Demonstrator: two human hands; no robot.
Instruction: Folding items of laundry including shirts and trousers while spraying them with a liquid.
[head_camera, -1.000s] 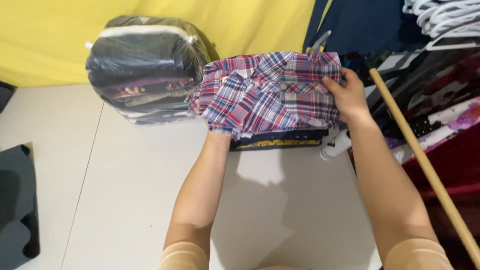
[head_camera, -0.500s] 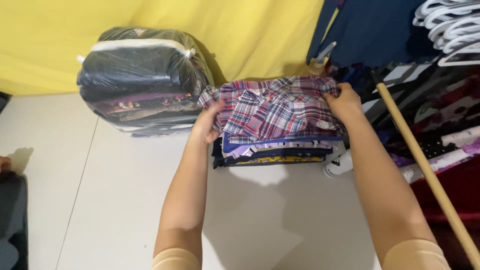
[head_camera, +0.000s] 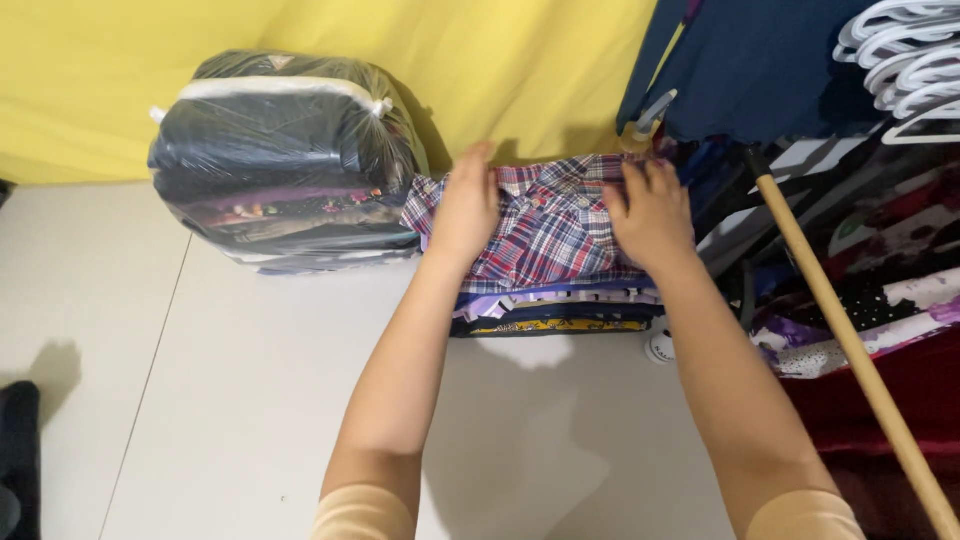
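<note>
Bright, even light falls from above, throwing soft grey shadows of both forearms onto the pale tiled floor (head_camera: 250, 400) just below the folded red-and-blue plaid shirt (head_camera: 550, 225). White glare streaks the clear plastic-wrapped bundle of dark clothes (head_camera: 285, 160) left of that shirt. Focus is sharp there; the far-right edge looks dimmer and slightly soft.

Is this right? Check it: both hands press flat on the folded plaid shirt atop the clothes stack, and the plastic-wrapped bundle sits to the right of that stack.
Not quite. The head view shows the plastic-wrapped bundle to the left of the clothes stack, not the right. The rest holds: the left hand and right hand press flat on the folded plaid shirt atop it.
</note>
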